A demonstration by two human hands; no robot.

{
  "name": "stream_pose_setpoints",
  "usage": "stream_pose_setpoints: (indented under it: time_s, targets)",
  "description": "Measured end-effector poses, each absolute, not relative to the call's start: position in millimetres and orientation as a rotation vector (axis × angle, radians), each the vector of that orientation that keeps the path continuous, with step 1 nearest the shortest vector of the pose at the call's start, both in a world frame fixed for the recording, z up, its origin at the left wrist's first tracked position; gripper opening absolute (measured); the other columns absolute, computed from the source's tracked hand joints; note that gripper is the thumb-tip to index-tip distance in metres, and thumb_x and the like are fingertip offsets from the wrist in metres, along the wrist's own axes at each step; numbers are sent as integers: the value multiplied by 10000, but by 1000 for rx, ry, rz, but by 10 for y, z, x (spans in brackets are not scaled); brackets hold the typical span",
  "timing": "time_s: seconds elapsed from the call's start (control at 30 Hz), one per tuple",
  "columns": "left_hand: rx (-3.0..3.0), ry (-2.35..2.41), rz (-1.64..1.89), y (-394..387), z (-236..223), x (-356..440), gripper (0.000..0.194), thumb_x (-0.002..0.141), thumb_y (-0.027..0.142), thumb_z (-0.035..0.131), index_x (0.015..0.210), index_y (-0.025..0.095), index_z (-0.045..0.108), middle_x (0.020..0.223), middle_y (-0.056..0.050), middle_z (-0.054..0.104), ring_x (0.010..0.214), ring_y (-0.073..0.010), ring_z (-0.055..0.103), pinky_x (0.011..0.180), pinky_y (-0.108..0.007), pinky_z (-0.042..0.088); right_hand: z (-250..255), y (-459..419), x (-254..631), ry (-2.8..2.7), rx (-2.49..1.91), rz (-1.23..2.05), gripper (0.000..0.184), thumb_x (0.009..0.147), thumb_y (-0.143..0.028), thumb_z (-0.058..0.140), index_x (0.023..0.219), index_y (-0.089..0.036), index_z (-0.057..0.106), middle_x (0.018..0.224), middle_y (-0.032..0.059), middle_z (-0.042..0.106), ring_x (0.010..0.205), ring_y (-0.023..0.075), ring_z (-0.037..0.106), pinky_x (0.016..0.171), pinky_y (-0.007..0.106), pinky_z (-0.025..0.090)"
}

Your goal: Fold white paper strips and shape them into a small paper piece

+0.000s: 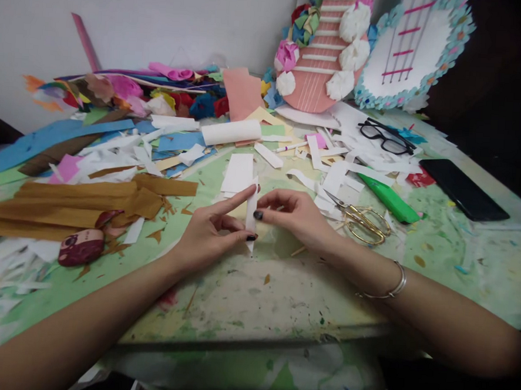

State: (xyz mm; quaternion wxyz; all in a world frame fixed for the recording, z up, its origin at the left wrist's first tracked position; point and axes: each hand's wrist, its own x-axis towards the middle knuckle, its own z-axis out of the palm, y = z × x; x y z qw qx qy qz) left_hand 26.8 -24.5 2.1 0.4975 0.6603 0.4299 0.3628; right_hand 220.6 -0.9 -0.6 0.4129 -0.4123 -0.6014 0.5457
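A narrow strip of white paper (251, 209) stands lengthwise between my hands, above the middle of the table. My left hand (208, 230) holds it from the left, index finger at its upper end and thumb near its lower end. From the right, my right hand (297, 216) pinches the strip's edge between thumb and curled fingers; part of the grip is hidden. Just behind the strip lie some white paper rectangles (238, 171). Gold-handled scissors (367, 224) rest to the right of my right hand, blades pointing toward white scraps.
Brown crepe paper (75, 201) and a dark red pouch-like item (81, 247) lie at left. A white paper roll (231, 132) sits behind. To the right are a green wrapped item (388, 194), glasses (387, 137) and a phone (461, 188). Paper-flowered guitar shapes (314, 83) lean at the back.
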Motion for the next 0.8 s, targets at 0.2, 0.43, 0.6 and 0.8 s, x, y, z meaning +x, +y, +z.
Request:
stream_pose_setpoints:
  time_s: [0.2,0.43,0.6,0.8]
  targets:
    - [1600,1020,901,-270,2,265,769,737,274,744,1427,255,405,1031,-75,727,708,-140,687,661,-233,569,1,-126,2122,-1571,-992,1573,174,669,-305,759,680,-156,670,557,-33,563,514,73,451,482,225,306]
    - [1652,1040,889,-314,10,307,766,743,201,728,1432,226,396,764,-15,731,685,-137,686,682,-235,575,-34,-119,2124,-1447,-947,1641,168,701,-320,747,668,-163,698,635,1,656,579,95,538,565,242,392]
    - [1654,1040,914,-327,5,339,736,722,199,739,1399,223,449,978,-55,728,652,-107,671,634,-208,578,-30,-106,2127,-1335,-923,1680,155,718,-328,739,731,-174,727,673,-2,668,618,98,555,624,251,415]
    - [1689,1001,897,-332,-45,345,724,728,186,730,1395,239,454,1310,-133,586,622,-79,651,595,-201,574,-93,-56,2160,-1331,-961,1571,136,740,-317,716,751,-183,738,677,-6,656,636,100,533,636,258,396]
